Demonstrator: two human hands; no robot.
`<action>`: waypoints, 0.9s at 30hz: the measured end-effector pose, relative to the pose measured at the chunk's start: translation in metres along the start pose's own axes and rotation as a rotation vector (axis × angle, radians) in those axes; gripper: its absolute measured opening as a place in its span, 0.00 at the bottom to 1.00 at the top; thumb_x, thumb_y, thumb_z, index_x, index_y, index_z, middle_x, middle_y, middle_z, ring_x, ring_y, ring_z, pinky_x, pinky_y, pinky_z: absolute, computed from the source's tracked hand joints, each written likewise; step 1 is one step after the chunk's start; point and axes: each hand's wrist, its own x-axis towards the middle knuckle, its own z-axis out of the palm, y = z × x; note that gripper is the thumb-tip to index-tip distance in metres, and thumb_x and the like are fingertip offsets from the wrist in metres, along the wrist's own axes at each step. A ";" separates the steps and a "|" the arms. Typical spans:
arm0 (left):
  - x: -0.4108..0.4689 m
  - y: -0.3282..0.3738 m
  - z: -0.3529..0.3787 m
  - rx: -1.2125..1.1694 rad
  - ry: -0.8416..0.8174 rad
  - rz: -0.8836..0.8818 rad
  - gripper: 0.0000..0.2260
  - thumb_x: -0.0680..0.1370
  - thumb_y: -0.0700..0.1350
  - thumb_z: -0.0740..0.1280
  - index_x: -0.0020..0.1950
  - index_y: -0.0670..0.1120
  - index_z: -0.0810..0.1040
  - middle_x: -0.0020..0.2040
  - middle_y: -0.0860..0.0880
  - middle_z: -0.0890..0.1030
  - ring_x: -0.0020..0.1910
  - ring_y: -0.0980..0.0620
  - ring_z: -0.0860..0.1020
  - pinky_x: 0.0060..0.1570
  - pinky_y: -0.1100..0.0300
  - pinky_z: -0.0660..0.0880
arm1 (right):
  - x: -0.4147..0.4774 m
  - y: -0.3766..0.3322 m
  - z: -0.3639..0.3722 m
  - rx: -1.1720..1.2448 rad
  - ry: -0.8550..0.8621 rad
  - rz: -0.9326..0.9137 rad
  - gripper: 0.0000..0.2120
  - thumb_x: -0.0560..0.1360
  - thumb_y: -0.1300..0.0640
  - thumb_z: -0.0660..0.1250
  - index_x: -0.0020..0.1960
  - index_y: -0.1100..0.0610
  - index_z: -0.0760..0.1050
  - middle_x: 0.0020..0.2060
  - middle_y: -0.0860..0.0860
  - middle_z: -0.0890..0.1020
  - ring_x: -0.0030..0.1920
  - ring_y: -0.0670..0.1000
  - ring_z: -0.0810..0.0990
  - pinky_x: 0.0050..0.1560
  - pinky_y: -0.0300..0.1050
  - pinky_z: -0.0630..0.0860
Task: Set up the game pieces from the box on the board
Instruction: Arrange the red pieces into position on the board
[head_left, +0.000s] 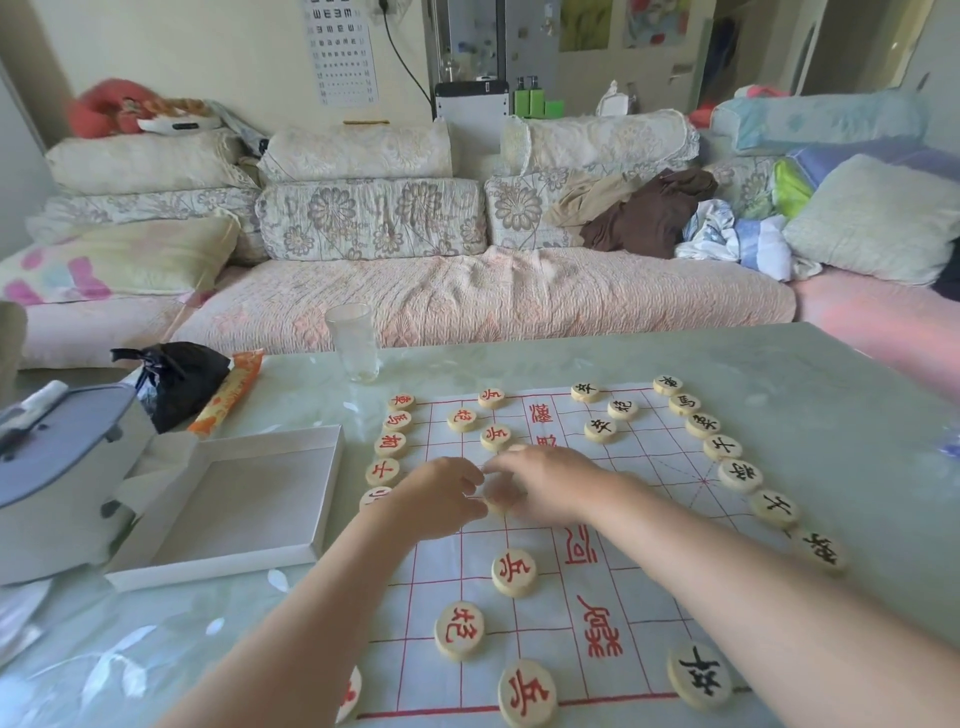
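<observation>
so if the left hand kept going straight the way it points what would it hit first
Probably the blurred pale piece on the board between both hands, then the right hand just behind it. The left hand is nearly on them; blur hides contact.

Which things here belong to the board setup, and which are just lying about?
Job: board, game pieces, open box, left hand, right hand.
Lying about: glass, black bag, orange packet, grey container.
</observation>
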 end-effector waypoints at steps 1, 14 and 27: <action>0.002 0.001 0.002 0.014 -0.006 0.011 0.17 0.74 0.47 0.70 0.63 0.51 0.77 0.59 0.53 0.78 0.52 0.53 0.78 0.45 0.65 0.74 | 0.001 0.001 0.001 -0.027 0.008 0.013 0.26 0.75 0.43 0.65 0.72 0.43 0.67 0.68 0.46 0.74 0.65 0.51 0.75 0.60 0.48 0.72; 0.010 -0.008 0.005 -0.015 0.030 0.017 0.22 0.73 0.45 0.72 0.67 0.52 0.74 0.60 0.55 0.78 0.53 0.53 0.77 0.46 0.63 0.77 | 0.010 0.004 0.002 0.091 0.018 0.038 0.31 0.73 0.44 0.66 0.75 0.44 0.64 0.62 0.43 0.76 0.61 0.49 0.76 0.60 0.47 0.73; 0.010 0.000 0.014 0.008 0.056 0.112 0.20 0.72 0.46 0.73 0.64 0.50 0.77 0.58 0.55 0.80 0.49 0.56 0.75 0.52 0.63 0.72 | 0.008 0.008 0.002 0.150 -0.015 0.042 0.28 0.69 0.41 0.69 0.68 0.41 0.70 0.53 0.39 0.78 0.54 0.46 0.77 0.55 0.45 0.74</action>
